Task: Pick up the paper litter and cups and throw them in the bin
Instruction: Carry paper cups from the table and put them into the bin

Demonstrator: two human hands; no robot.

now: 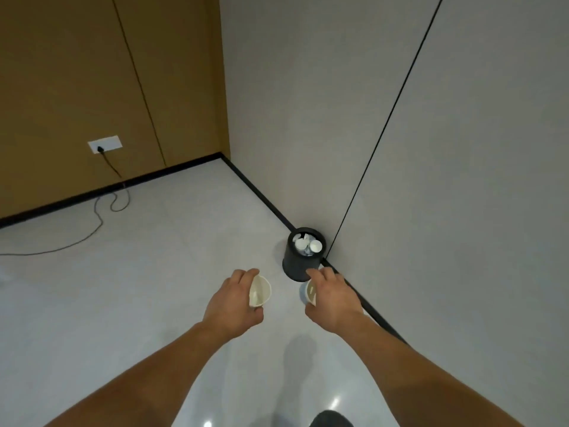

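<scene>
My left hand [234,300] grips a white paper cup [261,291], its open mouth facing me. In my right hand [334,298] is a second paper cup [309,291], partly hidden by my fingers. Both hands are held out over the floor, just short of the black bin [297,266]. The bin stands against the grey wall and holds white cups and crumpled paper [308,245].
A grey wall [431,180] with a black skirting runs along the right. A brown wall [77,87] at the back left has a socket [104,144] with a cable [92,232] trailing over the pale floor. A dark shoe tip [331,419] shows at the bottom edge.
</scene>
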